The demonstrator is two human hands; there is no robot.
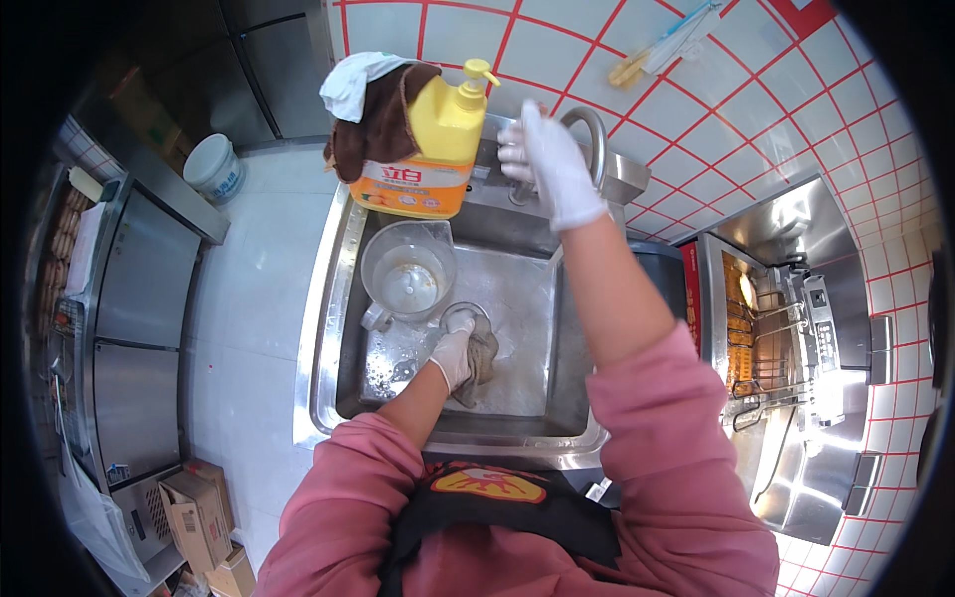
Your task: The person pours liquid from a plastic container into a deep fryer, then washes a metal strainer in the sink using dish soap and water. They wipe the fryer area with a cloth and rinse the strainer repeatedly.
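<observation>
Both my hands wear thin white gloves. In the steel sink [526, 298], my left hand [453, 354] grips a wet grey-brown cloth [483, 360] beside the round drain [461, 310]. My right hand [548, 168] is raised at the gooseneck faucet [597, 142], its fingers curled. Whether it holds the faucet's handle is hidden by the hand. A clear plastic measuring pitcher [409, 272] stands in the sink's far left corner, its handle towards me. Behind it, a yellow Liby detergent jug [448, 123] with a pump top stands at the sink's back rim.
A brown towel [377, 123] and a white cloth [362, 82] drape over the jug. A brush [656, 52] hangs on the tiled wall. To the right is a fryer [746, 321] with wire baskets. A white bucket [214, 168] and cardboard boxes [198, 515] are on the left.
</observation>
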